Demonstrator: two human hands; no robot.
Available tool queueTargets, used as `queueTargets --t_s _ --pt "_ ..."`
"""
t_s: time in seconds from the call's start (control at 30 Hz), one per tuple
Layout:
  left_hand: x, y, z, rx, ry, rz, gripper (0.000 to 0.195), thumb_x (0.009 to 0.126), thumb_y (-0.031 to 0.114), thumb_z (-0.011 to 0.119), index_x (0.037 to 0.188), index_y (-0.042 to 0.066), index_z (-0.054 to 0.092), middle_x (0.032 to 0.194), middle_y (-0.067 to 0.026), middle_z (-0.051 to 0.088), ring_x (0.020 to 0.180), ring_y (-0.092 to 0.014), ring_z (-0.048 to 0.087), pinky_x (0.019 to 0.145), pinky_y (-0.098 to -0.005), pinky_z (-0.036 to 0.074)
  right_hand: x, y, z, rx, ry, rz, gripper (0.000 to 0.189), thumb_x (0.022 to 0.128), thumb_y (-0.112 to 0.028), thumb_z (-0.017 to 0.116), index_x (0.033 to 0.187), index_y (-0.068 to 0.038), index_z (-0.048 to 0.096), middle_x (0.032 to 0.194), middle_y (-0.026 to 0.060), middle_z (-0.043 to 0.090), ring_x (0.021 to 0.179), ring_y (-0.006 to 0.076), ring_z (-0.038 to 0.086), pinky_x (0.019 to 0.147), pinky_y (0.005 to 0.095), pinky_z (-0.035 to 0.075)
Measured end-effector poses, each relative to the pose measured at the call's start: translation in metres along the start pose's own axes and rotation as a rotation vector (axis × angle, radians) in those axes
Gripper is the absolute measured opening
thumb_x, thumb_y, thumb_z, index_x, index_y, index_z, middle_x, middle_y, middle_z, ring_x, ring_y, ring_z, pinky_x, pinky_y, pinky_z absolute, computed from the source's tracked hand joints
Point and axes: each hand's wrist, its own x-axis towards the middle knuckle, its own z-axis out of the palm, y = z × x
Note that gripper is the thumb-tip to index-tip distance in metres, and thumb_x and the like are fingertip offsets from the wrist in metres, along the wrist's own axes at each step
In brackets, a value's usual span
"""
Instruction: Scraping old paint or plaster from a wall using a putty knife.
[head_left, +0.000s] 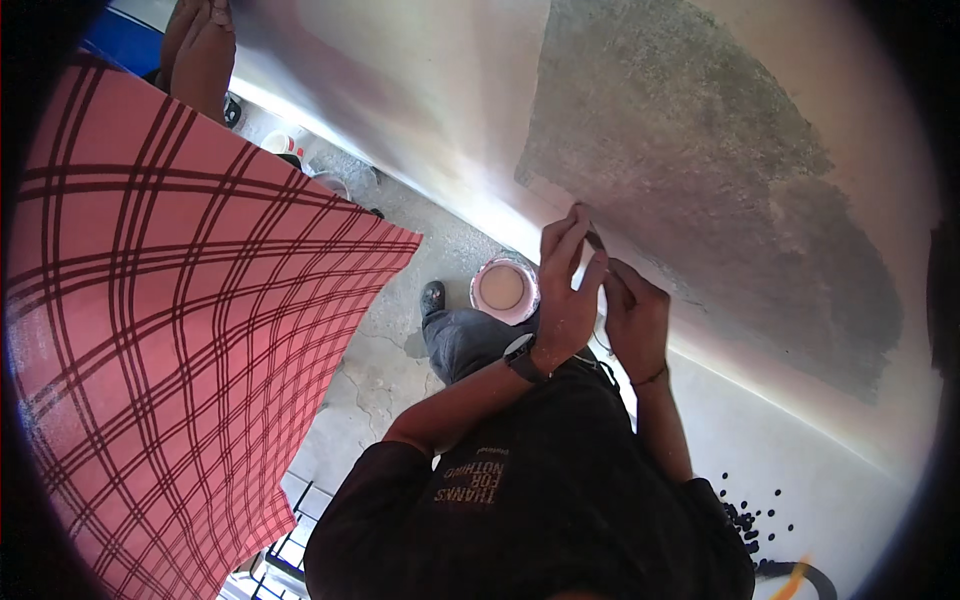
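My left hand (568, 296), with a dark-strapped watch (523, 355) at the wrist, is raised close to the wall (465, 127). Its fingertips meet the far end of a thin, dark, flat tool (595, 238), perhaps a putty knife seen edge-on. Whether these fingers grip the tool or only rest on it cannot be made out. Just to the right, my right hand (637, 319) is closed around the tool's near end, hiding its handle. Both hands are beside the lower edge of a rough grey patch (690, 180) on the pale wall.
A bucket (501, 288) with pale contents stands by my shoe (433, 297). A pink checked cloth (187, 285) covers a surface at left. Beyond it show another person's bare limb (202, 60) and more containers (277, 142) on the concrete floor (375, 345). A black metal rack (289, 551) is at lower left.
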Motion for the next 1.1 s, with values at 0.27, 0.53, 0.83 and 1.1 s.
queueTargets --t_s 0.27,0.53,0.83,1.1 --pt "0.003 -0.004 -0.007 0.039 -0.017 0.039 0.052 0.091 -0.005 0.057 0.141 -0.004 0.044 0.139 -0.0150 0.039 0.136 -0.029 0.041 0.114 -0.0363 0.036 0.005 -0.012 -0.005 -0.050 -0.038 -0.014 0.017 0.091 -0.006 0.060 0.105 0.000 0.068 0.078 0.0247 0.064 0.066 0.0394 0.065 0.058 0.0418 0.049" --pt "0.006 0.005 -0.011 0.023 -0.017 -0.026 0.054 0.089 -0.008 0.056 0.141 -0.005 0.043 0.137 -0.0142 0.039 0.137 -0.028 0.040 0.114 -0.0372 0.037 0.008 -0.019 0.000 -0.078 -0.045 -0.027 0.018 0.091 -0.005 0.060 0.106 0.001 0.067 0.079 0.0242 0.065 0.067 0.0387 0.066 0.061 0.0386 0.051" --pt "0.009 0.001 -0.014 0.115 -0.041 0.068 0.052 0.089 -0.007 0.056 0.140 -0.006 0.043 0.139 -0.0157 0.039 0.139 -0.031 0.038 0.114 -0.0383 0.038 0.011 -0.012 0.007 -0.082 -0.042 -0.036 0.016 0.091 -0.006 0.061 0.104 0.000 0.068 0.081 0.0250 0.065 0.069 0.0395 0.066 0.061 0.0407 0.051" --pt "0.014 0.004 -0.019 0.033 -0.039 -0.013 0.052 0.089 -0.005 0.057 0.140 -0.006 0.044 0.139 -0.0155 0.038 0.139 -0.030 0.039 0.114 -0.0378 0.038 0.014 -0.018 0.018 -0.068 -0.037 0.025 0.015 0.091 -0.005 0.060 0.104 0.001 0.067 0.080 0.0254 0.066 0.069 0.0412 0.066 0.060 0.0409 0.051"
